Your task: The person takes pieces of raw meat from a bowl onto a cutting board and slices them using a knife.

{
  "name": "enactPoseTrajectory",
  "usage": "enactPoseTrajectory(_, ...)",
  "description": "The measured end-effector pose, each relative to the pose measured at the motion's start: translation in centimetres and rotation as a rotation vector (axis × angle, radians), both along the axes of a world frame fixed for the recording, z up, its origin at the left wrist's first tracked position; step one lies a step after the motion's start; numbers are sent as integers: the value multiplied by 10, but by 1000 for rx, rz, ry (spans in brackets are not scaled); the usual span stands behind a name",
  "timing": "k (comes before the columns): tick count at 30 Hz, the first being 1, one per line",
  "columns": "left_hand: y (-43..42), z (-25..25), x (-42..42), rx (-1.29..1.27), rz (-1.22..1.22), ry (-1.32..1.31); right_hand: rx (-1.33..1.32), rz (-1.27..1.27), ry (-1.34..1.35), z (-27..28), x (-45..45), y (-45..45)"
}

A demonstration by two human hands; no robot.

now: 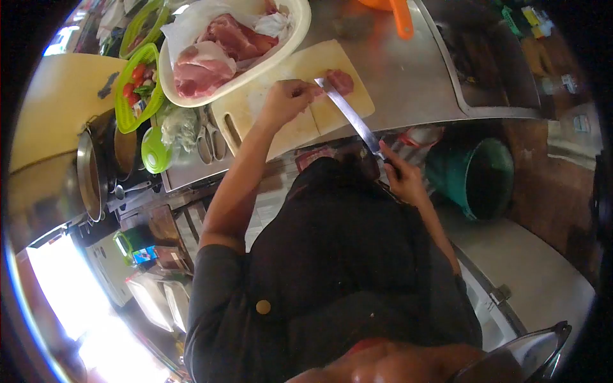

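Observation:
A long knife (pixel 351 117) is in my right hand (pixel 405 179), its blade slanting up and left over the cutting board (pixel 348 56). Its tip lies beside a small piece of red meat (pixel 340 82) on the board. Just left of the tip, my left hand (pixel 286 102) has its fingers curled together at a pale pink bit of meat (pixel 315 91). Large pieces of raw meat (pixel 204 69) lie with white plastic in a white tub (pixel 295 39), which stands by the board's upper left edge.
Left of the tub are a green basket (pixel 121 105) of vegetables, a plastic bag (pixel 181 127), scissors (pixel 205 143) and pans (pixel 91 172). A sink (pixel 488 70) and an orange-handled item (pixel 402 20) are at the right, with a green bin (pixel 488 179) below.

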State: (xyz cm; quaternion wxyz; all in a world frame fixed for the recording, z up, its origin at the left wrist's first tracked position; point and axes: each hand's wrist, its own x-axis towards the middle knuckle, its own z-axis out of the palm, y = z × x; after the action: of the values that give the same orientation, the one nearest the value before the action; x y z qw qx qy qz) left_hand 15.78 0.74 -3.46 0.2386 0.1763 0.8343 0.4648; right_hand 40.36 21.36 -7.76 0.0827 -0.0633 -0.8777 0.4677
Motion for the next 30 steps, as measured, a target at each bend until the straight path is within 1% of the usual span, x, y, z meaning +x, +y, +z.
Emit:
enactPoseTrajectory(1,-3,4,-2,79,45,-172,-21,-1,0,2,0,0)
enactPoseTrajectory(2,-8,6,-4,156,92,-343,-60,-10,-65,7,3,1)
enactPoseTrajectory(3,-13,1,-5,95,72,-300,-99,-19,-130,10,5,3)
enactPoseTrajectory(5,-23,-15,-7,-26,31,-211,-76,-5,-115,0,10,3)
enactPoseTrajectory(8,-29,-14,-1,-193,122,99,-38,67,-57,-2,9,-1)
enactPoseTrajectory(9,-30,-12,2,-208,84,126,-24,102,-32,-2,8,-2)
enactPoseTrajectory(11,-31,-6,8,-239,8,181,-3,89,-67,-7,9,-6)
enactPoseTrajectory(12,-33,-8,10,-240,-12,255,7,83,-85,-10,9,-7)
enactPoseTrajectory(15,-40,-26,10,-275,-108,454,-30,14,-222,-17,11,-1)
enactPoseTrajectory(17,-51,-39,-3,-346,-219,547,72,0,-221,-6,9,-2)
enactPoseTrajectory(18,-52,-35,-4,-321,-184,577,124,-7,-221,-2,8,-2)
enactPoseTrajectory(20,-54,-28,-7,-269,-115,641,141,33,-168,-1,8,-2)
enactPoseTrajectory(21,-50,-20,-5,-286,-78,761,149,53,-141,-1,8,-2)
enactPoseTrajectory(23,-37,-6,4,-318,-3,999,78,69,-71,-6,9,-5)
enactPoseTrajectory(24,-31,-10,7,-213,-57,944,43,78,-36,-7,9,-6)
enactPoseTrajectory(26,-20,-23,10,-7,-160,829,24,32,-220,-5,11,-5)
enactPoseTrajectory(27,-16,-29,11,-1,-148,795,14,9,-310,-5,12,-5)
enactPoseTrajectory(29,-11,-39,13,10,-123,726,27,-6,-231,-10,13,-3)
enactPoseTrajectory(30,-12,-41,12,-29,-123,721,33,-18,-191,-9,12,-4)
